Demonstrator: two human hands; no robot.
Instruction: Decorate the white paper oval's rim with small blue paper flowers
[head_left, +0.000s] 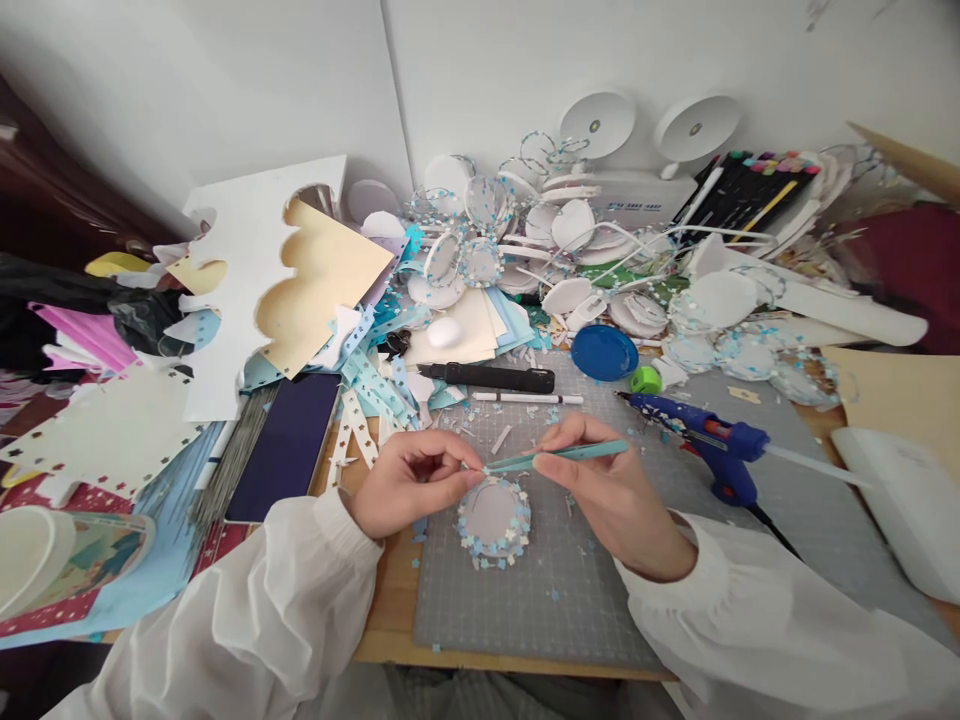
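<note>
My right hand (pixel 596 485) is closed round a pair of teal tweezers (pixel 577 452), whose tips point left. Those tips meet the fingertips of my left hand (pixel 420 485), which is pinched together. Whatever lies between the left fingers is too small to make out. Just below the tweezer tips, a round white disc (pixel 496 515) ringed with small blue and cream paper flowers (pixel 517 540) lies on the grey cutting mat (pixel 555 610). Tiny flowers and paper scraps are scattered around it.
A blue glue gun (pixel 720 440) lies at right, its cord trailing down. Behind my hands are a black cutter (pixel 495 377), a white pen (pixel 525 398) and a blue lid (pixel 604 352). White foam discs (pixel 574 225) pile up at the back. A dark blue phone-like slab (pixel 285 445) lies left.
</note>
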